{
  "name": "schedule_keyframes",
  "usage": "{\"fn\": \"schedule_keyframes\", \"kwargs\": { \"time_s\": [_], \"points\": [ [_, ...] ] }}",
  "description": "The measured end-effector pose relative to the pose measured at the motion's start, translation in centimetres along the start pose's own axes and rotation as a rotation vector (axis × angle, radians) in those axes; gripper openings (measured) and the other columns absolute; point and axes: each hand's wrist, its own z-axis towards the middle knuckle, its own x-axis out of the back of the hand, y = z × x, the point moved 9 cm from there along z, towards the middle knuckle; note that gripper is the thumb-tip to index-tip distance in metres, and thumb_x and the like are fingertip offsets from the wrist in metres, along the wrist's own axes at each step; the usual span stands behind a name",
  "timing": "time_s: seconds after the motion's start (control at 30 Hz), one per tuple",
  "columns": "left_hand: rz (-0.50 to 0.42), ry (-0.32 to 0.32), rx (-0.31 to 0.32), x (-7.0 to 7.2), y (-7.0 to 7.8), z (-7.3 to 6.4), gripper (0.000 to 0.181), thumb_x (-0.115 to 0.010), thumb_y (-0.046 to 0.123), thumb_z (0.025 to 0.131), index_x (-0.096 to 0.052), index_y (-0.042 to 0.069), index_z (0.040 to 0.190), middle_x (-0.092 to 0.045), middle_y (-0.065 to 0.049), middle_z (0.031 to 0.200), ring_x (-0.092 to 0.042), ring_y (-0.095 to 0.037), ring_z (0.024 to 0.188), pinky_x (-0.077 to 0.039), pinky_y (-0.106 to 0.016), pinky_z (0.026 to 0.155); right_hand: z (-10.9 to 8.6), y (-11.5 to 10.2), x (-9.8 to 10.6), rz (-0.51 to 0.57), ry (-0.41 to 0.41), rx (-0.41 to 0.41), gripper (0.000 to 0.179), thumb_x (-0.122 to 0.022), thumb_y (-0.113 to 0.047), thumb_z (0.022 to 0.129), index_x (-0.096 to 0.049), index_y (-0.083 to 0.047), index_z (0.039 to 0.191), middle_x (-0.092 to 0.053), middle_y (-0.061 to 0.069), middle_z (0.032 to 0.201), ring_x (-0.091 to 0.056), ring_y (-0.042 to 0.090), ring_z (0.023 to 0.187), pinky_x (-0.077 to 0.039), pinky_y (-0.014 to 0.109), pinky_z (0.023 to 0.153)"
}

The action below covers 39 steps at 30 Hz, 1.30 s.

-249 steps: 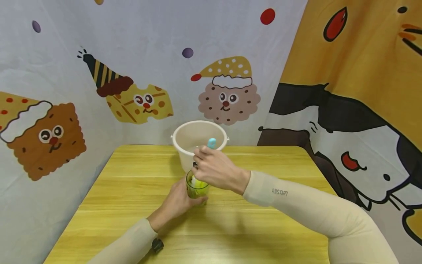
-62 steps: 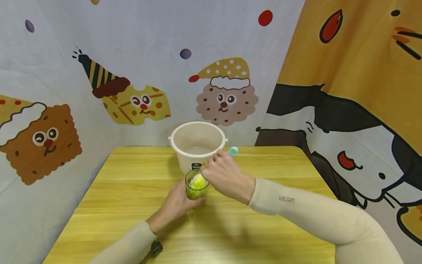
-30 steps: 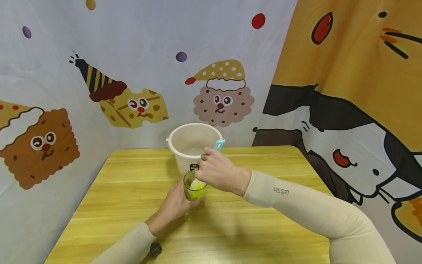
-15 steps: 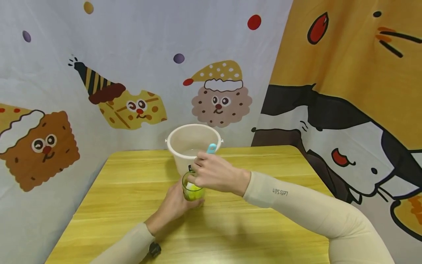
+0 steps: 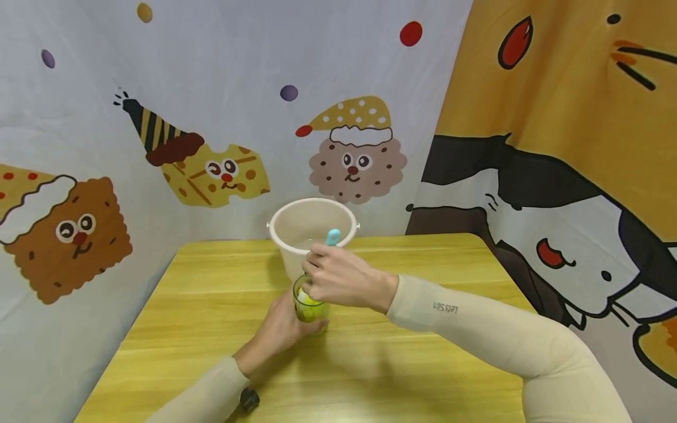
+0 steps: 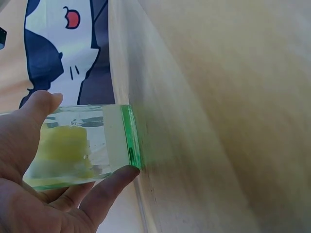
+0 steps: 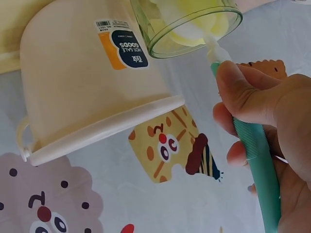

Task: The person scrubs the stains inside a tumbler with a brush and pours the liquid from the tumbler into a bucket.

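Note:
My left hand [image 5: 281, 323] holds a clear green-tinted drinking glass [image 5: 313, 312] on the table, in front of the bucket. In the left wrist view, the thumb and fingers lie around the glass [image 6: 114, 128], whose base meets the tabletop. My right hand [image 5: 344, 277] grips a sponge bottle brush by its teal handle [image 5: 332, 237] above the rim. Its yellow and white sponge head [image 7: 192, 30] sits inside the glass, pressed near the wall. The right wrist view shows the thumb and fingers wrapped on the handle [image 7: 257, 162], with the white neck crossing the rim.
A cream bucket [image 5: 291, 254] with a label stands just behind the glass, near the table's back edge. The wooden table [image 5: 423, 364] is yellowish. A small black object [image 5: 249, 400] lies beside the left sleeve. Cartoon-printed cloth [image 5: 238, 70] hangs behind.
The brush handle has swung from leaning right over the bucket's rim to a more upright stance further left, with my right hand shifting left. My left hand keeps its hold on the glass.

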Motion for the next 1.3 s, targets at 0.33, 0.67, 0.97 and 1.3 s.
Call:
{"fn": "schedule_keyframes", "kwargs": {
  "time_s": [0.33, 0.67, 0.97, 1.3],
  "points": [
    [-0.009, -0.012, 0.01, -0.1, -0.1, 0.1, 0.097, -0.104, 0.043, 0.087, -0.053, 0.012, 0.164, -0.077, -0.005, 0.139, -0.075, -0.023, 0.125, -0.066, -0.049, 0.108, 0.5, 0.3, -0.5, -0.014, -0.041, 0.003, 0.009, -0.084, -0.04, 0.104, -0.089, -0.036, 0.098, -0.082, -0.011, 0.095, -0.073, 0.012, 0.089, -0.048, 0.03, 0.1],
    [-0.004, -0.012, -0.001, 0.0, 0.2, 0.1, 0.095, -0.104, 0.042, 0.088, -0.054, 0.014, 0.163, -0.077, -0.002, 0.137, -0.075, -0.02, 0.123, -0.067, -0.047, 0.106, 1.0, 0.5, -0.6, -0.019, -0.093, -0.007, 0.014, -0.084, -0.04, 0.104, -0.087, -0.035, 0.091, -0.084, -0.01, 0.098, -0.07, 0.013, 0.092, -0.043, 0.033, 0.1],
    [-0.006, -0.027, 0.002, -0.2, 0.1, 0.1, 0.099, -0.104, 0.042, 0.089, -0.05, 0.013, 0.167, -0.077, -0.003, 0.138, -0.075, -0.021, 0.125, -0.066, -0.048, 0.107, 1.2, 0.9, -0.9, 0.0, -0.136, -0.025, 0.016, -0.086, -0.037, 0.103, -0.085, -0.038, 0.088, -0.085, -0.012, 0.096, -0.066, 0.013, 0.088, -0.042, 0.033, 0.1],
    [-0.003, -0.024, 0.016, -0.1, 0.2, 0.0, 0.096, -0.105, 0.044, 0.087, -0.054, 0.014, 0.163, -0.078, -0.004, 0.138, -0.075, -0.022, 0.125, -0.066, -0.051, 0.109, 1.1, 1.0, -1.5, 0.022, -0.211, -0.02, 0.009, -0.088, -0.036, 0.103, -0.087, -0.038, 0.094, -0.088, -0.012, 0.101, -0.069, 0.013, 0.092, -0.043, 0.034, 0.104]
  ]
}}
